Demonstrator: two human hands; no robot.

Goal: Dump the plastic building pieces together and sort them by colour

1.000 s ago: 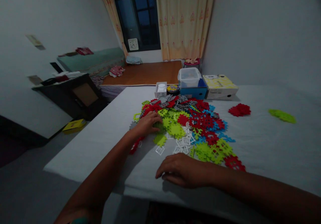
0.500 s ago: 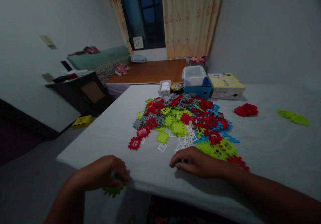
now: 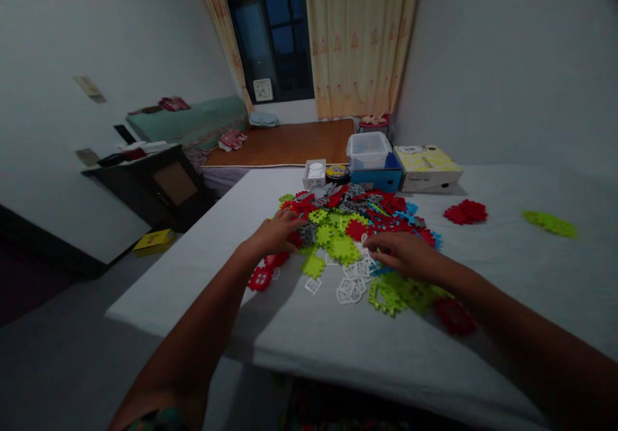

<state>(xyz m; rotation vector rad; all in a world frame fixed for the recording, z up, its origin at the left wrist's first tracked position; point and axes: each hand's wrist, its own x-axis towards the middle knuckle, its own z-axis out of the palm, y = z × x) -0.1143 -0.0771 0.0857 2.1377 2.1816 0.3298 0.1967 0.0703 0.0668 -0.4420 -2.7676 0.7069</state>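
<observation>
A heap of plastic gear-edged building pieces (image 3: 344, 249) in red, lime green, grey and blue covers the middle of the white-covered table (image 3: 299, 328). My left hand (image 3: 277, 233) reaches over the heap's left side, fingers spread, by grey and red pieces. On the right, my right hand (image 3: 403, 251) hovers over or touches the heap near white window-frame pieces (image 3: 355, 280). Its fingers are slightly bent and apart, and I see nothing held in either hand. Below my right hand lie lime green pieces (image 3: 389, 294) and a red piece (image 3: 454, 316) partly hidden by the forearm.
Separate red pieces (image 3: 466, 211) and lime green pieces (image 3: 550, 223) lie at the right. Behind the heap stand a small white box (image 3: 315, 174), a round tin (image 3: 337, 173), a clear tub (image 3: 369, 150) on a blue box (image 3: 375, 180), and a yellow-and-white box (image 3: 429, 167).
My left hand has moved from the table's front edge up to the heap, and the green gear-edged piece is gone from it. My right hand has moved forward and right, its fingers opening.
</observation>
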